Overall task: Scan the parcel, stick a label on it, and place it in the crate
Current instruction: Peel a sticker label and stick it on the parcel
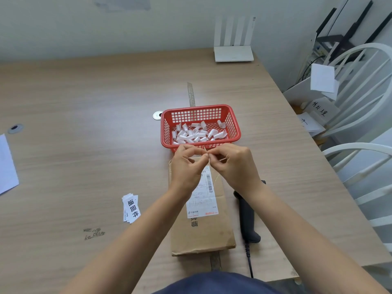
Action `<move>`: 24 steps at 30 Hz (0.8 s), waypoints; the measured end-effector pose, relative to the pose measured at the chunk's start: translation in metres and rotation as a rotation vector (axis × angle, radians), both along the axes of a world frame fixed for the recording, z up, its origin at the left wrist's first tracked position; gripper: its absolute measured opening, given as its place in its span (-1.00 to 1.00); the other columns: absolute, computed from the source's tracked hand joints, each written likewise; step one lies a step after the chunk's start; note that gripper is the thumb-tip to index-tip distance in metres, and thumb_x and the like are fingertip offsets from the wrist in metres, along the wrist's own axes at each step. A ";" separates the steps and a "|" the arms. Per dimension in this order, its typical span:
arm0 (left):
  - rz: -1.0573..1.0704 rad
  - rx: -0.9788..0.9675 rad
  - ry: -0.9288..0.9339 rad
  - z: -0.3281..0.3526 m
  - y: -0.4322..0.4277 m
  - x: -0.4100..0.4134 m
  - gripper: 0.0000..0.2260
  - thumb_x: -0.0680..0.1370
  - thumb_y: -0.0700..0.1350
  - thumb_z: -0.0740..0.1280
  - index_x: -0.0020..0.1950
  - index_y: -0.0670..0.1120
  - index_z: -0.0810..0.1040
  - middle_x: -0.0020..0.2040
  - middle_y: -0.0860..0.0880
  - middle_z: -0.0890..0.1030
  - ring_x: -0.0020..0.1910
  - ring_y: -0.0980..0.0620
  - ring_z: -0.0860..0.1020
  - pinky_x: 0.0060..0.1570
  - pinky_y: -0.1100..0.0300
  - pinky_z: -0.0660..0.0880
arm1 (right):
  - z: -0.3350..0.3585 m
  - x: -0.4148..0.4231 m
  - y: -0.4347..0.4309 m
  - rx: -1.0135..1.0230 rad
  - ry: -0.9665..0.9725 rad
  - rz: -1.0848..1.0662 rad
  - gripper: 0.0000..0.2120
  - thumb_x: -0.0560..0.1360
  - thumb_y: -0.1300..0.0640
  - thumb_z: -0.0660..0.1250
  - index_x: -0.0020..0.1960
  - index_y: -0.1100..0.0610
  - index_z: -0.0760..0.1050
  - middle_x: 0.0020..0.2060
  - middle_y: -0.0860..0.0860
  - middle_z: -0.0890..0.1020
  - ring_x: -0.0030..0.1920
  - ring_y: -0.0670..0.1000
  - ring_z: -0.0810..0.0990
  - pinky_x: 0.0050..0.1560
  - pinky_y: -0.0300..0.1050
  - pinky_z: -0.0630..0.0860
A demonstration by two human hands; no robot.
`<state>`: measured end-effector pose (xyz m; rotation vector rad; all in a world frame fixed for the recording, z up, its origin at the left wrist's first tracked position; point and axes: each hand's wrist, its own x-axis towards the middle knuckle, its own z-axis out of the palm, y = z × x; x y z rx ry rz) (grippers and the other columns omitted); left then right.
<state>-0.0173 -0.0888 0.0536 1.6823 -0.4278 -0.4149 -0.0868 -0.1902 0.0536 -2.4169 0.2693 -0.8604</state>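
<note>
Parcel [203, 211] lies flat on the desk [84, 124] at lower centre of the frame, under both hands. Fingers of the left hand [186, 166] and right hand [231, 166] pinch together a small thin piece above its far end, just before the red basket [234, 126].

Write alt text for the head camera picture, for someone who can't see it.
Two hands, left and right, pinch a small label together above a flat cardboard parcel on a wooden table. A red basket of curled white paper scraps sits beyond; a black scanner lies right of the parcel.
</note>
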 end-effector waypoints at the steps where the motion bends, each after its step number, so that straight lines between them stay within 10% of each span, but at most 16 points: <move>1: 0.001 -0.007 0.003 0.000 0.000 0.000 -0.80 0.43 -0.24 0.39 -0.31 0.05 0.56 -0.13 0.08 0.45 -0.13 0.15 0.48 -0.13 0.25 0.49 | 0.000 0.001 0.000 -0.014 0.006 0.002 -0.94 0.37 0.26 0.39 -0.23 0.24 0.63 -0.37 0.10 0.69 -0.37 0.02 0.62 -0.35 -0.07 0.60; 18: -0.086 -0.064 0.106 0.002 0.009 0.008 -0.83 0.43 -0.30 0.38 -0.29 -0.05 0.59 -0.13 0.05 0.44 -0.19 0.11 0.49 -0.13 0.16 0.52 | -0.003 0.005 0.015 0.370 -0.049 -0.099 -0.94 0.33 0.30 0.38 -0.31 0.24 0.58 -0.43 0.04 0.62 -0.45 -0.09 0.56 -0.37 -0.22 0.55; 24: -0.107 -0.084 0.070 0.006 0.009 0.007 -0.87 0.44 -0.28 0.37 -0.27 -0.09 0.59 -0.11 -0.02 0.43 -0.14 0.16 0.50 -0.27 0.46 0.50 | 0.003 0.005 0.015 0.585 0.013 -0.112 -0.91 0.37 0.29 0.40 -0.29 0.16 0.56 -0.42 -0.06 0.59 -0.40 -0.08 0.59 -0.29 -0.23 0.59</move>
